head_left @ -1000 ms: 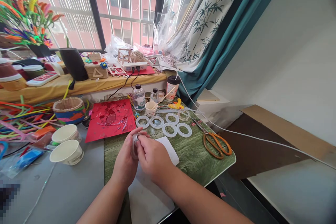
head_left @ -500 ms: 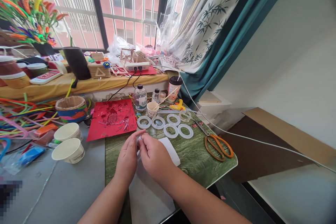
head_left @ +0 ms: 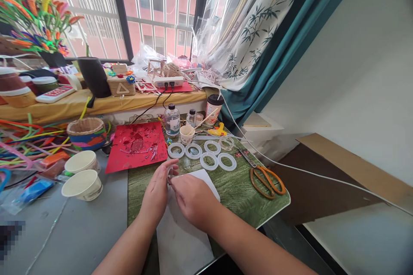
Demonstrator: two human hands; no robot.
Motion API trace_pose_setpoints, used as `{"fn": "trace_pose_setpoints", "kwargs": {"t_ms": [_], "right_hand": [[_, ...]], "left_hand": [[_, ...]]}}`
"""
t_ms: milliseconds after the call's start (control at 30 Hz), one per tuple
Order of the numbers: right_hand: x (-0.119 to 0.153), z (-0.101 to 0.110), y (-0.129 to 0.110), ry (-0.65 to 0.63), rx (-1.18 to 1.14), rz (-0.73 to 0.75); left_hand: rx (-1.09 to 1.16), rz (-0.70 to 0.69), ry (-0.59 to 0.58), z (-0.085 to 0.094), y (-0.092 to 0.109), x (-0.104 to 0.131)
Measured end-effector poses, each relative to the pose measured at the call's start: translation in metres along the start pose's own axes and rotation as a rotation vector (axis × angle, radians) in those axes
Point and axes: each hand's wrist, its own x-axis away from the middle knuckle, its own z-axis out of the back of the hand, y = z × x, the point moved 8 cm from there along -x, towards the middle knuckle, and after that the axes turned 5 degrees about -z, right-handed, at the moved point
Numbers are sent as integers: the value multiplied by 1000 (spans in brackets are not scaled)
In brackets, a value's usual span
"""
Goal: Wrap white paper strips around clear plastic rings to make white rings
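Note:
My left hand point(head_left: 157, 189) is curled around a small clear, curved piece point(head_left: 169, 172), its fingers closed on the far side. From the right, my right hand point(head_left: 193, 197) pinches the same piece with thumb and forefinger. Most of the piece is hidden by the fingers, so its full shape cannot be made out. Beneath both hands lies a white sheet point(head_left: 183, 240). Just beyond them sit several translucent white rings point(head_left: 209, 161), and a clear, thin ring point(head_left: 226, 142) lies behind these.
Orange-handled scissors point(head_left: 267, 181) lie at the right of the green tabletop point(head_left: 241, 193). A red sheet point(head_left: 135, 148) with dark stains is at left, near paper cups point(head_left: 82, 184). Behind the rings stand a bottle point(head_left: 172, 122), a small cup with a stick point(head_left: 187, 134) and a yellow glue gun point(head_left: 218, 130).
My right hand has shifted slightly down and turned, its fingers drawing in from my left fingertips. More of the clear piece now shows between the hands. The view has moved slightly.

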Motion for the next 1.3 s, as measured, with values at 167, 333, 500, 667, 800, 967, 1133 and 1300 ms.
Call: {"fn": "trace_pose_setpoints", "kwargs": {"t_ms": [167, 333, 500, 667, 800, 967, 1133, 1300], "right_hand": [[-4, 2, 25, 69, -210, -346], [-6, -4, 4, 36, -100, -202], [-7, -1, 18, 57, -191, -244], [-7, -4, 8, 19, -143, -183], [-5, -5, 2, -12, -122, -108], [-6, 0, 17, 51, -219, -303], [-3, -3, 2, -4, -200, -133], [-2, -4, 18, 38, -214, -280]], "left_hand": [[-80, -42, -28, -6, 1, 1], [-134, -24, -2, -2, -2, -2], [-130, -15, 10, 0, -3, -3], [-119, -22, 22, 0, 0, -2], [-111, -27, 33, 2, -1, -4], [-140, -54, 6, -2, 1, -1], [-111, -19, 58, 1, 0, 0], [-133, -29, 29, -2, 0, -1]]}}
